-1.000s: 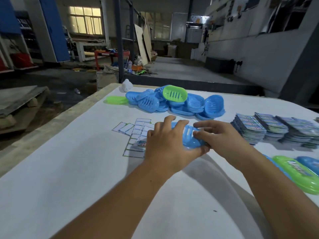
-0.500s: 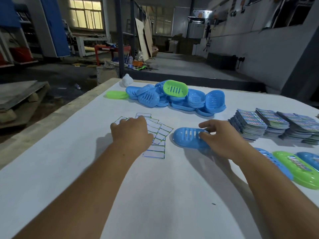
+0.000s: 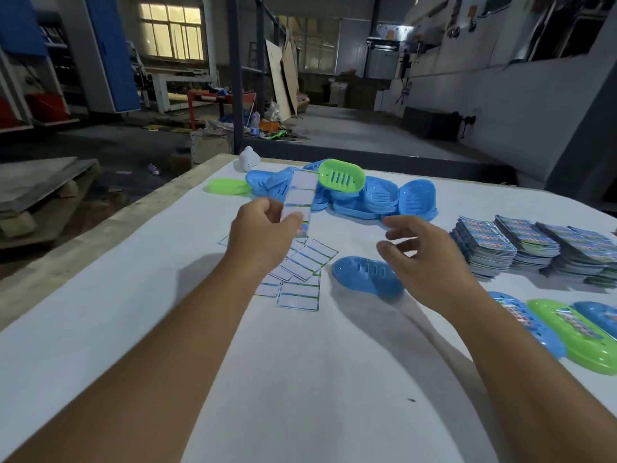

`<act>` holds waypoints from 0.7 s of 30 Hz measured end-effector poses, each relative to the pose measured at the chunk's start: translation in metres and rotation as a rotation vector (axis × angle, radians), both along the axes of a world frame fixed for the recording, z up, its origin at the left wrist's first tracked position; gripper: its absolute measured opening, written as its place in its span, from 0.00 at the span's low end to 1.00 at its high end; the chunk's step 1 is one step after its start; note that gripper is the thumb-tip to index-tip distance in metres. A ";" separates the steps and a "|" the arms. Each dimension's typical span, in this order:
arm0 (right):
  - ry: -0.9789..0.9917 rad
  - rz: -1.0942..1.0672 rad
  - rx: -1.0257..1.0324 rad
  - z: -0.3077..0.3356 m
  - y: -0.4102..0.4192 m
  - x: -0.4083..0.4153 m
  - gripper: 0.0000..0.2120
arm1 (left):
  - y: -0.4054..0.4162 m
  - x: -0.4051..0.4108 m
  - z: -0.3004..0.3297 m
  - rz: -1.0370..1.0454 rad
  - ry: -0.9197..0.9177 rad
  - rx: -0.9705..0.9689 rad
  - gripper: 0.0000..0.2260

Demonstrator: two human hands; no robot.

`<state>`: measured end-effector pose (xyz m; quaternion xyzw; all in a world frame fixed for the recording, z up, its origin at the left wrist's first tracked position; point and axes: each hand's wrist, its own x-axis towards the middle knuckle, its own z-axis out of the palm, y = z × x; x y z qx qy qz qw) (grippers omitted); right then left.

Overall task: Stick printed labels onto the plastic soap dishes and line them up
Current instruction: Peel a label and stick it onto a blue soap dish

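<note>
The blue dish [image 3: 367,278] lies upside down on the table [image 3: 300,379], base up for labelling; the right hand [image 3: 424,259] hovers over it, fingers loose, holding nothing; beyond, the left hand [image 3: 260,235] pinches a label strip [image 3: 299,202] upright, likely for peeling

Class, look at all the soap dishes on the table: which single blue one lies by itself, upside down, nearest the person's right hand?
The blue soap dish just under the right hand, lying alone upside down beside the loose labels; the other blue ones are piled or lined up.
</note>
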<state>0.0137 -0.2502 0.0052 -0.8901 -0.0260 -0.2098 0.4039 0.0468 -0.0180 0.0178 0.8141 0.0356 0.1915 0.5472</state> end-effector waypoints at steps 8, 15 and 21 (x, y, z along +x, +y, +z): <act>0.133 0.281 0.344 0.001 0.017 -0.005 0.13 | -0.031 -0.015 -0.009 -0.381 0.160 -0.270 0.12; 0.091 0.173 0.350 0.007 0.009 -0.003 0.08 | -0.030 -0.019 -0.002 -0.384 0.166 -0.150 0.09; 0.107 0.162 0.363 0.008 0.010 -0.004 0.09 | -0.030 -0.024 -0.001 -0.399 0.131 -0.078 0.07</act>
